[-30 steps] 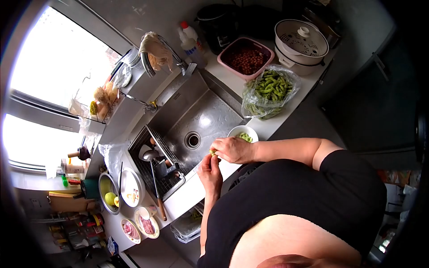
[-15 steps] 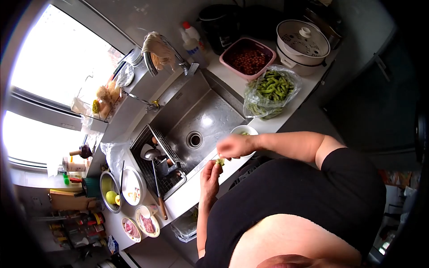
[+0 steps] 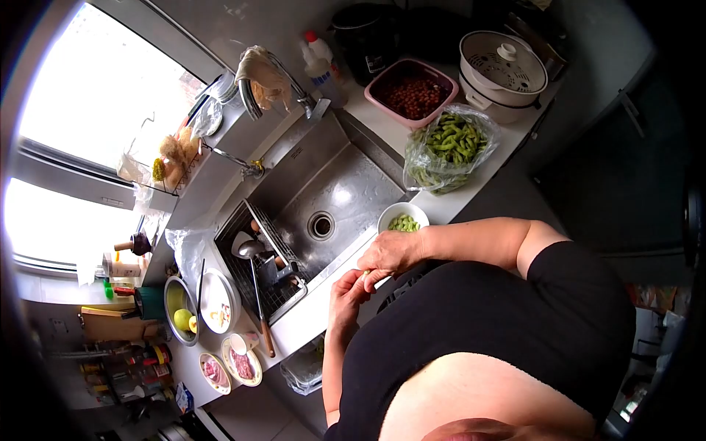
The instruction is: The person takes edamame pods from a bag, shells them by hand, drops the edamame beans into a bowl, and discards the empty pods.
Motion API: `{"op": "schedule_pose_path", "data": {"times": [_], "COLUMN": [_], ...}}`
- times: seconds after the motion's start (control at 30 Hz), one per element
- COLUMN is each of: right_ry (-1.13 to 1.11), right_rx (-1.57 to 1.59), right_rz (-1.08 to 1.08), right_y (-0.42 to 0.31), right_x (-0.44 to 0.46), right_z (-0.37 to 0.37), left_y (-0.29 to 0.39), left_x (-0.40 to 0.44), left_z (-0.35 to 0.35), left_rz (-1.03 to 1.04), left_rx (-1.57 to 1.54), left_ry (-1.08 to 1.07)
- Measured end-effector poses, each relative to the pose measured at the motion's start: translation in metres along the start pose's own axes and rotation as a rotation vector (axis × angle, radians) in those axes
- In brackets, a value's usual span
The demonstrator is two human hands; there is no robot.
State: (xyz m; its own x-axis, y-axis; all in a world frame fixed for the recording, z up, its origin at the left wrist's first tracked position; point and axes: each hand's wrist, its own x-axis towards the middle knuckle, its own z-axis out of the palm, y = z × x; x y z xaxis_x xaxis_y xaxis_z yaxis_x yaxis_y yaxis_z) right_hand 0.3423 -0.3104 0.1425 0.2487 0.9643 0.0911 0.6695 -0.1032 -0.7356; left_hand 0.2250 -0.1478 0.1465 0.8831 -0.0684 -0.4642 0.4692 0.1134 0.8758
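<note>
My left hand (image 3: 347,295) and my right hand (image 3: 391,253) meet at the counter's front edge, fingers pinched together. Between the fingertips shows a small pale green bit of an edamame pod (image 3: 365,275), mostly covered by the fingers. Just behind my right hand stands a white bowl (image 3: 382,217) with shelled green beans (image 3: 404,223) in it. Farther back on the counter, a clear plastic bag (image 3: 414,176) is full of green edamame pods (image 3: 457,141).
A steel sink (image 3: 346,176) holds a rack (image 3: 294,303) with a ladle (image 3: 251,250). Behind the bag are a pink basin (image 3: 372,94) of reddish-brown round things and a lidded white pot (image 3: 491,101). Plates of meat (image 3: 241,363) lie at lower left.
My right hand has come down and closed against my left fingertips, mostly covering the pod. More of the bowl and its beans now shows.
</note>
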Motion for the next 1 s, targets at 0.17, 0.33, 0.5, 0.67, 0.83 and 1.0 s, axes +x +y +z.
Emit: {"op": "schedule_pose_path", "data": {"times": [0.17, 0.33, 0.5, 0.67, 0.83, 1.0], "right_ry": [-0.026, 0.072, 0.225, 0.195, 0.254, 0.289], "right_rx": [-0.003, 0.341, 1.208, 0.902, 0.625, 0.609], "right_rz": [-0.094, 0.039, 0.478, 0.436, 0.403, 0.359], "right_y": [-0.003, 0.008, 0.004, 0.012, -0.006, -0.006], "right_x": [0.003, 0.005, 0.007, 0.015, 0.012, 0.013], "right_z": [0.0, 0.008, 0.017, 0.032, 0.015, 0.02], "left_y": [-0.003, -0.004, -0.011, -0.016, -0.008, -0.008], "left_x": [0.0, -0.001, 0.009, 0.015, 0.012, 0.011], "left_z": [-0.003, -0.004, -0.01, 0.014, 0.019, 0.021], "left_rz": [-0.042, 0.03, 0.355, 0.457, 0.432, 0.467], "left_rx": [-0.052, -0.286, -0.02, 0.159, 0.026, 0.002], "left_ry": [-0.035, 0.044, 0.382, 0.491, 0.551, 0.565]}}
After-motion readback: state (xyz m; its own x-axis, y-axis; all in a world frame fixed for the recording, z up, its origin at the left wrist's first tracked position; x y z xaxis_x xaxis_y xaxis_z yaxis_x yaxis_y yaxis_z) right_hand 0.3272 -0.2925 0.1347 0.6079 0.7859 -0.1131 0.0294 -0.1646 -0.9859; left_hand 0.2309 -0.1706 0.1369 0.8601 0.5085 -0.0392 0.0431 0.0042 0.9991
